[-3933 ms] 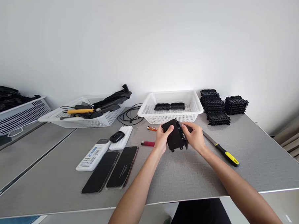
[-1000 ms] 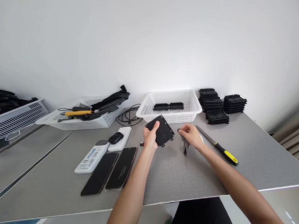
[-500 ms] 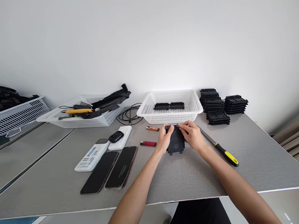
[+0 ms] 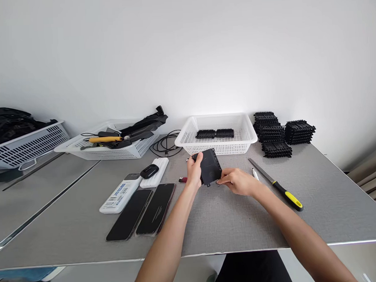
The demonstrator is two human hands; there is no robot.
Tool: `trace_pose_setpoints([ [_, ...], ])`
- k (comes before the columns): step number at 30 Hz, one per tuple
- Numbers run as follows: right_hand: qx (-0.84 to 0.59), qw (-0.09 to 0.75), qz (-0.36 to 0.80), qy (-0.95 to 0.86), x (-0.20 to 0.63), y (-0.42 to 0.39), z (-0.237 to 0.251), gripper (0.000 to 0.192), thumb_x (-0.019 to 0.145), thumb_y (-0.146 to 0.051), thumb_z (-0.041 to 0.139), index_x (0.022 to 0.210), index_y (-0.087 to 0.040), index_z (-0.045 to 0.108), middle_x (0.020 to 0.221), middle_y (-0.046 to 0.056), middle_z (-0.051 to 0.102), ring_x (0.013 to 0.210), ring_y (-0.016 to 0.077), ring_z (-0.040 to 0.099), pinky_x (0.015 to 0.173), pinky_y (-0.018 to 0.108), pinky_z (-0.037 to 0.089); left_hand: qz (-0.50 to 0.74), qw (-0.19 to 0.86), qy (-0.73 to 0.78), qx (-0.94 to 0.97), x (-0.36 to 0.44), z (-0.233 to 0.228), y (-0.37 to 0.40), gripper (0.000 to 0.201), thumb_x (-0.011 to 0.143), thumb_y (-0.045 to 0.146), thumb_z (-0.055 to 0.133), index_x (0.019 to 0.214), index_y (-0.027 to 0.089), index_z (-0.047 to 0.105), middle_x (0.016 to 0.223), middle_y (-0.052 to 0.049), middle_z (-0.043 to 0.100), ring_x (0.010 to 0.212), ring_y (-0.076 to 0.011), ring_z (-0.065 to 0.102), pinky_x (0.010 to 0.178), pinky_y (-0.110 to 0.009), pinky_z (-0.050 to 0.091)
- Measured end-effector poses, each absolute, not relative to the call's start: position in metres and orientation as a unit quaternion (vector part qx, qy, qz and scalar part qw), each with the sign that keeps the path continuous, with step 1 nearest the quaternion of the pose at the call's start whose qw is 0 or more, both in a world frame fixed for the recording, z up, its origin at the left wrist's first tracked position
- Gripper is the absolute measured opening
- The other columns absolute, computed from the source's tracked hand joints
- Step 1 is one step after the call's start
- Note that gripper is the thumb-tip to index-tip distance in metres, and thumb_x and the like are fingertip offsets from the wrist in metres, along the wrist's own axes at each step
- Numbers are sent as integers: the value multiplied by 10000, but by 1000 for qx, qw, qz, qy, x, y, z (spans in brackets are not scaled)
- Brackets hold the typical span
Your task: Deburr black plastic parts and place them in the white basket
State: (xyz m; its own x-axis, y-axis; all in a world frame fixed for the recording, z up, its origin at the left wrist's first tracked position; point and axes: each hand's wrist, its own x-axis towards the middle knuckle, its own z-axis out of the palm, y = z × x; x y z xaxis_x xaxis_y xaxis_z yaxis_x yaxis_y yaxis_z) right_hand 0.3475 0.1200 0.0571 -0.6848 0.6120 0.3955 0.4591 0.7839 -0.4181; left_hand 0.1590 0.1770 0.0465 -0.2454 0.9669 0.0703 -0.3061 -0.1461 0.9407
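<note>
A flat black plastic plate (image 4: 210, 168) with toothed edges and small tabs is held tilted above the table. My left hand (image 4: 194, 170) grips its left side, thumb lying on the upper face. At the lower right corner, the fingers of my right hand (image 4: 238, 181) are pinched together on the plate's edge and a tab there. Behind it stands a white basket (image 4: 218, 149) with two similar black pieces (image 4: 224, 133) inside. A red lighter (image 4: 182, 180) is partly covered by my left hand.
Stacks of black plates (image 4: 270, 131) stand at the back right. A file (image 4: 288, 197) with a yellow-black handle and a white pen (image 4: 255, 174) lie to the right. Two phones (image 4: 129, 215), white power banks (image 4: 120, 194), a cable (image 4: 165, 145) and a tool basket (image 4: 129, 152) are leftward.
The plate has turned and tilted in my hands, shifting slightly left. My right hand has moved from its top edge down to the lower right corner, and the pen has come into view.
</note>
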Motion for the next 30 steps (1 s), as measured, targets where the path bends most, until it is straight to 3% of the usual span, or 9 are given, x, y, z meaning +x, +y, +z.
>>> trace_pose_setpoints([
  [4,-298,390,194,-849,355,122,69,301,905,-60,536,1081,-216,724,940,47,679,793,159,657,695,279,530,647,494,434,385,163,43,178,392,664,511,767,824,190,609,836,-44,664,857,-207,625,765,-309,490],
  [7,-374,514,127,-762,357,124,74,283,943,-162,539,1176,-231,684,1030,69,677,902,194,653,795,336,540,642,493,417,413,175,43,173,382,675,496,766,866,192,633,923,-52,669,954,-212,605,862,-318,460],
  [10,-421,545,81,-720,357,129,68,267,952,-205,539,1175,-221,684,1051,79,673,936,212,647,828,358,539,613,503,400,460,187,42,165,378,707,525,737,875,201,639,939,-40,652,950,-199,577,889,-313,428],
  [15,-440,501,70,-741,352,132,55,247,959,-197,522,1107,-221,718,1002,76,671,899,214,641,809,362,541,581,507,406,490,199,39,153,414,759,611,647,734,206,565,734,9,520,768,-158,509,777,-278,413],
  [19,-415,442,69,-792,343,127,55,251,949,-150,525,1079,-217,729,948,79,658,852,205,627,735,333,531,598,517,410,455,198,39,152,437,729,626,665,732,206,545,719,19,505,724,-146,509,703,-263,435],
  [25,-341,333,101,-873,340,118,57,278,912,-43,537,1058,-173,735,910,77,640,799,176,622,684,281,496,617,528,456,365,183,43,163,418,711,612,686,805,216,591,901,-54,646,953,-230,608,839,-341,482],
  [30,-286,244,139,-916,342,116,53,301,837,22,587,999,-170,752,880,65,660,768,166,639,636,259,492,644,489,483,336,170,44,172,375,747,574,678,902,237,622,1207,-77,635,1240,-255,514,1023,-364,403],
])
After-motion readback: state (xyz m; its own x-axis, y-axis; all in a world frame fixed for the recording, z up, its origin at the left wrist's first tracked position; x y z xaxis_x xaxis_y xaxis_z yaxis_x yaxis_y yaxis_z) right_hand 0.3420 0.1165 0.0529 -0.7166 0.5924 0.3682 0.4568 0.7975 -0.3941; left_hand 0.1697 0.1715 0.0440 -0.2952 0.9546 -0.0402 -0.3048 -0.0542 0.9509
